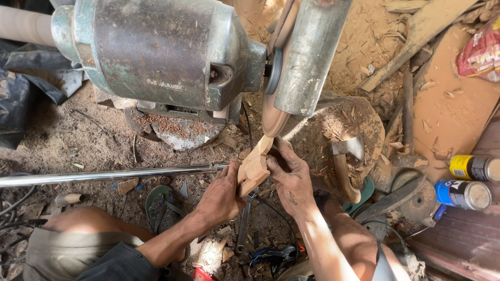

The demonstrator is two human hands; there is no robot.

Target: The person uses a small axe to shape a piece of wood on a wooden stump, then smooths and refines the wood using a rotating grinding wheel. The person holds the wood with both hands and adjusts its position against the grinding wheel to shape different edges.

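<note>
Wood piece (pixel 254 167) sits clamped between the left hand (pixel 221 196) and right hand (pixel 291 177), both closed on it. Its tip points to twelve o'clock, touching the sanding disc (pixel 274 112), so both grips steady it.

Dirt floor (pixel 62 140) strewn with sawdust and wood chips; sunlit patches beyond the chopping stump (pixel 359 117); reddish planks (pixel 469 234) right of that stump; black sheeting (pixel 15 99) far left.

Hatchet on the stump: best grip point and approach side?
Grip the hatchet by its curved wooden handle, low near the butt end, probably coming from the right hand's side. The metal head lies at the top on the stump; the handle runs down toward the person, unobstructed.
</note>
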